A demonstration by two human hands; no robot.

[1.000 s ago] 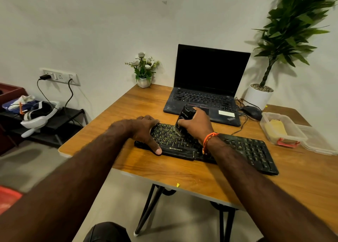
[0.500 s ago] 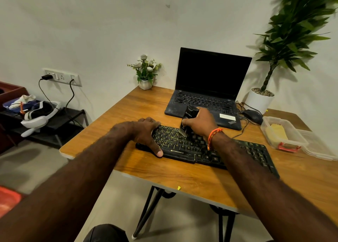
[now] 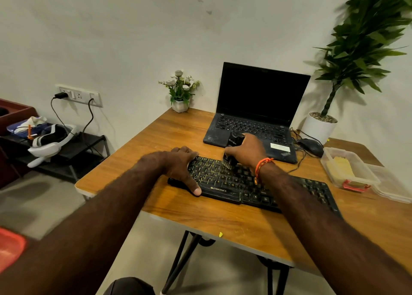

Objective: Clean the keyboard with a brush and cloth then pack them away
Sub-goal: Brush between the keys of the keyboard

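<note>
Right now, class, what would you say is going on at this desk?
A person is brushing a black Zebronics keyboard on a wooden desk. The right hand grips a black brush, bristles down on the upper key rows. The left hand rests on the keyboard's left end, steadying it. A yellow cloth lies in an open plastic container at the right, not yet in use.

Brush (image 3: 231, 151): now further toward far edge of keyboard (image 3: 278, 190) than a second ago, bristles on upper key rows rather than middle rows. Right hand (image 3: 248, 152): carried along with brush, same grip round black handle, now nearer laptop (image 3: 256, 116) front edge. Camera view: shifted slightly, desk (image 3: 138, 161) framed a little lower.
</note>
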